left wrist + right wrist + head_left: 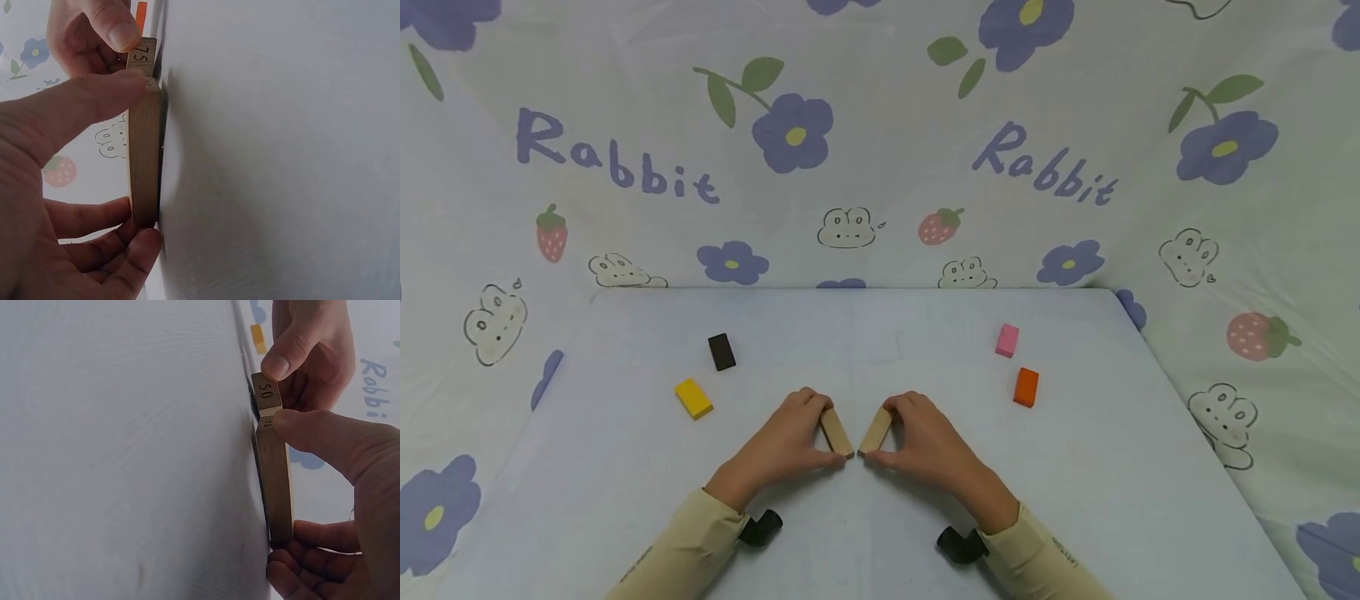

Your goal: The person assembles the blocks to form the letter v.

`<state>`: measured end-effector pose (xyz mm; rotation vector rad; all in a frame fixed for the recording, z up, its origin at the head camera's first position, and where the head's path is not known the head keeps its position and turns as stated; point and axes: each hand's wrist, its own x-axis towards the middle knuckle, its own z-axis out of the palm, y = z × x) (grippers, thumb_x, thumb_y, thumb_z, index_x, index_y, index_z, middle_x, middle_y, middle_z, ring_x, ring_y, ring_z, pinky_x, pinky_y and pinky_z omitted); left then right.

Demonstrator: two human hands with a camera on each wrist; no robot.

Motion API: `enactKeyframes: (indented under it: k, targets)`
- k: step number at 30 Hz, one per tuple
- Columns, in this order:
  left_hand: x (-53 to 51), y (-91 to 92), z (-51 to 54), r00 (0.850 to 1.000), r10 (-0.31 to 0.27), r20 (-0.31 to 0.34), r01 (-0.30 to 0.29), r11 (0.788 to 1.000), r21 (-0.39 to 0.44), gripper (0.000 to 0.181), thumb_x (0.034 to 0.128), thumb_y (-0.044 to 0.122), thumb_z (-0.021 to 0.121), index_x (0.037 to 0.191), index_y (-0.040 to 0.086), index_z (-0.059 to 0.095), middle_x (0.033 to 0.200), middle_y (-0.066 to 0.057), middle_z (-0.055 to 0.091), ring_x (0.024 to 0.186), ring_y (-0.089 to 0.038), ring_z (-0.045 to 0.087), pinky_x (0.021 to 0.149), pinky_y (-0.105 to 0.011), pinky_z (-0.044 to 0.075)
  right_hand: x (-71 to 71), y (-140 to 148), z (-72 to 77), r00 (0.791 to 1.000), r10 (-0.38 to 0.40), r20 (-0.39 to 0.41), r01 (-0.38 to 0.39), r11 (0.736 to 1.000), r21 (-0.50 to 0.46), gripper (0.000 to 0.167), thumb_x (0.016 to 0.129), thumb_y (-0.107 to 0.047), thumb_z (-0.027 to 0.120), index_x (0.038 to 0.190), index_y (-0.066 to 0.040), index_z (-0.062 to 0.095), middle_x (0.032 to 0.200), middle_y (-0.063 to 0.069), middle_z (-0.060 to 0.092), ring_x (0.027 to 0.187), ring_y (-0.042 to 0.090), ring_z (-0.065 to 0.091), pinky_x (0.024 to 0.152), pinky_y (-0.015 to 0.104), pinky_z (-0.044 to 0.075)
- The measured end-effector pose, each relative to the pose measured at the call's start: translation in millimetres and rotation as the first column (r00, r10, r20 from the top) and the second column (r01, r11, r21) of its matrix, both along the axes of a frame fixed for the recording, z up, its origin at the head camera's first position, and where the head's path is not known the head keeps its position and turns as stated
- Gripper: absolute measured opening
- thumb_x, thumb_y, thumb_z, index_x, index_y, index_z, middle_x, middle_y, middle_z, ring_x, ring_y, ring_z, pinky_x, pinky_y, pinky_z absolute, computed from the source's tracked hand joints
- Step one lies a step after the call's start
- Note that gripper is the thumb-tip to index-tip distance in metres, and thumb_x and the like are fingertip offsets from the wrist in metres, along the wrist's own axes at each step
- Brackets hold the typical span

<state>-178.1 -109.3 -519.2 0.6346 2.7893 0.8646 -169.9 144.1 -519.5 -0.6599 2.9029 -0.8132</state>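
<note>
Two wooden blocks lie at the middle of the white table, angled so their near ends almost meet. My left hand [790,442] grips the left block [837,433] by its two ends, thumb at the near end and fingers at the far end. The right block [876,430] is held the same way by my right hand [931,443]. In the left wrist view, "75" is written on the end of the farther block [141,57]. The right wrist view has "50" on the end of the other block [266,390].
On the table [865,333], a black block [722,352] and a yellow block [693,398] lie to the left. A pink block [1007,340] and an orange block [1026,387] lie to the right. A patterned curtain [880,150] hangs behind the table's back edge.
</note>
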Motion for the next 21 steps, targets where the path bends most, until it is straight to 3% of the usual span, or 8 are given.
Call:
enactKeyframes:
  k: [21]
  targets:
    - [2.7, 0.9, -3.5, 1.000, 0.012, -0.015, -0.012, 1.000, -0.007, 0.075, 0.0819, 0.033, 0.097, 0.138, -0.003, 0.063, 0.133, -0.015, 0.059, 0.125, -0.032, 0.056, 0.107, -0.046, 0.050, 1.4, -7.1, -0.8, 1.000, -0.001, -0.010, 0.001, 0.999, 0.041, 0.074, 0.081, -0.044, 0.098, 0.134, -0.003, 0.067, 0.129, 0.009, 0.065, 0.124, 0.026, 0.059, 0.106, 0.043, 0.052]
